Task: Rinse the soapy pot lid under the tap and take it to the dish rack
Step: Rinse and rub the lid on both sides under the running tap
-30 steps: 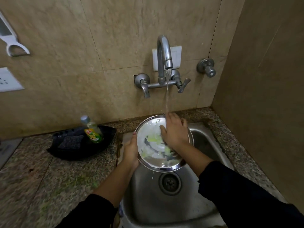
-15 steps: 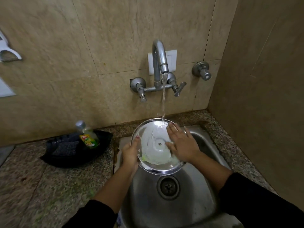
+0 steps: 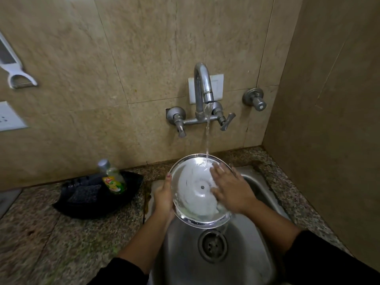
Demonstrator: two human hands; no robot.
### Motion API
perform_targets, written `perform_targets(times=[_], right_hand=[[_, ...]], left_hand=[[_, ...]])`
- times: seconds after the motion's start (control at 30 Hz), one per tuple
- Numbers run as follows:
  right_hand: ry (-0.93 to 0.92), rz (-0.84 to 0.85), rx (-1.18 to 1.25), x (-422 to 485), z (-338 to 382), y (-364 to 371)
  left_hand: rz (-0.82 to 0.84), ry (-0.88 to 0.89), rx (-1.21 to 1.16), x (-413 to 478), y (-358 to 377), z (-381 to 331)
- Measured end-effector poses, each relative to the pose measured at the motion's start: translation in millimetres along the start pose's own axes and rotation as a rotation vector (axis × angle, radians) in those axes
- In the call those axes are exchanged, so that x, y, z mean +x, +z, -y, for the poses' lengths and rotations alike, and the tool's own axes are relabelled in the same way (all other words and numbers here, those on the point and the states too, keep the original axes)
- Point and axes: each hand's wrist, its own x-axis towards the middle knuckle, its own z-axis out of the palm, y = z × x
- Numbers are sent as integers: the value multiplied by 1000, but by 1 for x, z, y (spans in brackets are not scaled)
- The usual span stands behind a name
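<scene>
A round steel pot lid (image 3: 195,190) is tilted over the steel sink (image 3: 242,262), its inner face towards me with a small rivet at the centre. Water runs from the wall tap (image 3: 202,87) onto the lid's upper rim. My left hand (image 3: 164,195) grips the lid's left edge, thumb on the rim. My right hand (image 3: 232,190) lies flat on the lid's right side, fingers spread and wet. White foam and water cover the lid's middle. No dish rack is in view.
A black tray (image 3: 123,202) on the granite counter (image 3: 41,243) left of the sink holds a dish-soap bottle (image 3: 113,178) and a dark scrubber (image 3: 86,193). A separate valve (image 3: 255,99) sticks out of the wall. A tiled side wall stands close on the right.
Green and dark soap smears on the lid have washed off, leaving white foam. My right hand slid from the lid's middle to its right side. The view shifted slightly.
</scene>
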Motion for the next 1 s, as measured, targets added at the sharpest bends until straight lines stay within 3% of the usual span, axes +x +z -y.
perform_targets(times=[0.1, 0.2, 0.33, 0.47, 0.6, 0.77, 0.83, 1.0], right_hand=[[126, -98, 99, 32, 3, -1], [-40, -168, 222, 63, 26, -17], [-274, -95, 345, 77, 35, -37], [75, 7, 849, 71, -9, -52], [140, 14, 810, 71, -13, -58], [-123, 78, 630, 82, 28, -64], [-18, 41, 732, 80, 19, -65], [497, -195, 1334, 60, -15, -50]], left_hand=[[138, -36, 40, -12, 6, 3], [230, -11, 75, -15, 13, -3], [278, 89, 149, -11, 17, -10], [225, 70, 167, -11, 6, -16], [217, 77, 148, -8, 1, -19], [270, 161, 184, -16, 16, -24], [262, 159, 140, -15, 13, -23], [122, 176, -29, -11, -1, -12]])
